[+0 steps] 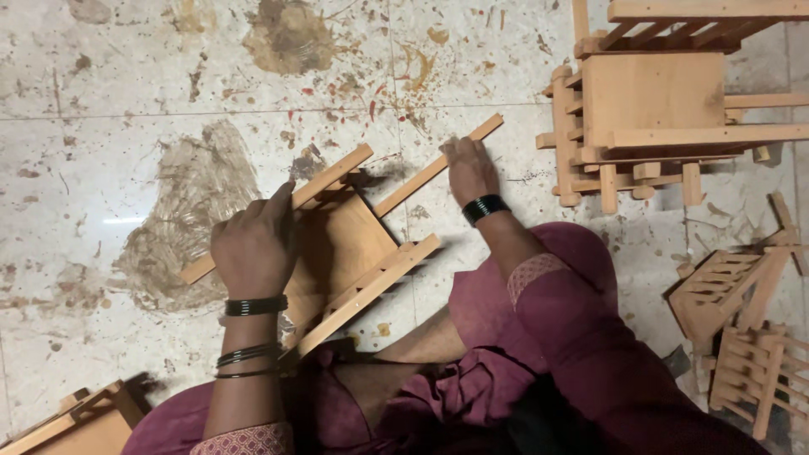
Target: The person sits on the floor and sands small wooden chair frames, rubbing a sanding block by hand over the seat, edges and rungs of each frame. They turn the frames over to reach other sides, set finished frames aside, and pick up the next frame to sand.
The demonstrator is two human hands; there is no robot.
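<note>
We are bracing the small wooden frame with the left hand clasped over its top slat, while the right hand is pressing flat, fingers together, on a loose slat that appears to need aligning beside the frame.

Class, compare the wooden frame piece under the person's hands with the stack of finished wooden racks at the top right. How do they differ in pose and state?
The wooden frame piece lies tilted on the floor, gripped by the left hand, while the right hand presses a loose slat beside it. The stack of racks stands square, untouched by either hand. The frame piece is single; the stack holds several units. Both are pale, unpainted wood with slats.
</note>
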